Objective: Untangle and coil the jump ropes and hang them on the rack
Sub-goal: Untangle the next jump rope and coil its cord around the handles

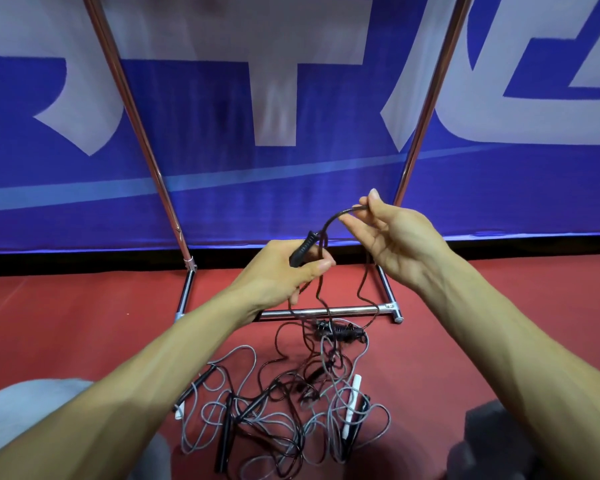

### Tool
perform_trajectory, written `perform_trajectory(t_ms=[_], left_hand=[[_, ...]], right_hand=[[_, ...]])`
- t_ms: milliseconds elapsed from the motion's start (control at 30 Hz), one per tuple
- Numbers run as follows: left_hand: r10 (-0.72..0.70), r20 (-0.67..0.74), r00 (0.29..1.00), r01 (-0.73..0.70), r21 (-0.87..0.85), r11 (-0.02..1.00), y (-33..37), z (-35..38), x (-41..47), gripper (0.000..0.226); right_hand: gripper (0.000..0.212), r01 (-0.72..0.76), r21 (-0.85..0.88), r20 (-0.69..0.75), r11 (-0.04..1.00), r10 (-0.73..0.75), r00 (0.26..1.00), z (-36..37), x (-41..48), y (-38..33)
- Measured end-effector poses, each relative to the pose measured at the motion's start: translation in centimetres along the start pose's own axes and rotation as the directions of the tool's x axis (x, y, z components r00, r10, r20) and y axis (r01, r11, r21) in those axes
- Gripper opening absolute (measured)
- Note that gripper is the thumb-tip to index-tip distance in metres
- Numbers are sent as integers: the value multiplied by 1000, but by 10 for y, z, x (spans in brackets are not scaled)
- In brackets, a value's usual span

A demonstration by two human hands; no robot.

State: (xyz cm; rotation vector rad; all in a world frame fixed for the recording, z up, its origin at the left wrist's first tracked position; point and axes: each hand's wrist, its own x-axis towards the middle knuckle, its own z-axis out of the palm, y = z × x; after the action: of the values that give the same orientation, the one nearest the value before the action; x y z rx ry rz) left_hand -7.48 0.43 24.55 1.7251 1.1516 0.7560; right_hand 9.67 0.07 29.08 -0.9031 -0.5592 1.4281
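My left hand [284,271] grips the black handle [302,251] of a dark jump rope, held above the floor. Its cord [336,216] arcs up to my right hand [388,233], which pinches it between thumb and fingers. From both hands the dark cord hangs down into a tangled pile of black and grey jump ropes [284,407] on the red floor. Black and white handles lie in the pile. The chrome rack [326,311] stands just behind the pile, its two uprights rising left and right.
A blue banner with large white characters [291,98] hangs right behind the rack. My knees show at the bottom left [32,420] and bottom right [492,441]. Red floor [66,323] spreads to both sides.
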Motion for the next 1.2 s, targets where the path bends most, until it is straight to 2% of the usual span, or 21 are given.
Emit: perform_trajectory(t_ms=[167,267,333,433,500,533,567,633,700,733,767,800,867,967,1100,1133,1200], left_hand=[[60,-155,986,-30,188,982,-7,-2,7,15],[66,-241,968,-32,140,990,-6,-7,7,13],[34,-253,967,-21,51,998,-1,-8,5,13],[43,-236,971,-55,-42,998,8,-10,1,19],[70,-237,969,-97,-105,990,14,-12,-1,25],[78,-241,967,-116,-145,983,15,-12,-1,27],[78,-249,965,-129,-195,972,17,-13,-2,28],[64,-271,960,-142,-279,950,17,-17,-4,27],[61,-298,953,-156,-307,939,16,-21,-4,23],[66,-316,947,-165,-298,940,15,-22,-4,22],[74,-347,935,-176,-273,946,13,-23,-3,22],[80,-383,920,-180,-235,955,11,-25,-1,23],[58,-445,894,-146,-167,975,9,-29,2,26],[-3,-476,880,-104,-198,975,8,-31,6,33],[-29,-591,806,-86,-166,982,11,-29,0,27],[-38,-593,804,-86,-179,980,10,-28,0,27],[-80,-456,886,-43,-252,967,10,-25,1,25]], right_hand=[[33,-68,-33,70,997,70,995,-4,2,3],[29,-60,-289,98,956,92,991,-6,2,10],[32,-20,-517,119,855,95,988,-4,2,19],[21,70,-736,223,673,143,964,-2,-1,36],[19,215,-876,325,433,200,924,-5,-1,49],[20,280,-906,365,317,254,896,-8,0,56],[20,324,-914,390,243,308,868,-10,1,63],[15,387,-906,424,174,362,830,-13,3,75],[2,450,-889,450,81,327,831,-14,4,80],[7,461,-886,454,51,296,840,-13,4,80],[12,452,-890,452,65,265,852,-13,5,77],[12,412,-901,433,131,242,869,-11,5,73],[12,332,-888,401,320,184,897,-8,4,62],[15,273,-794,372,544,79,925,-3,2,45],[17,203,-624,317,755,7,948,1,0,28],[15,178,-564,308,806,5,951,0,-1,24],[13,136,-433,283,891,-9,959,1,-1,19]])
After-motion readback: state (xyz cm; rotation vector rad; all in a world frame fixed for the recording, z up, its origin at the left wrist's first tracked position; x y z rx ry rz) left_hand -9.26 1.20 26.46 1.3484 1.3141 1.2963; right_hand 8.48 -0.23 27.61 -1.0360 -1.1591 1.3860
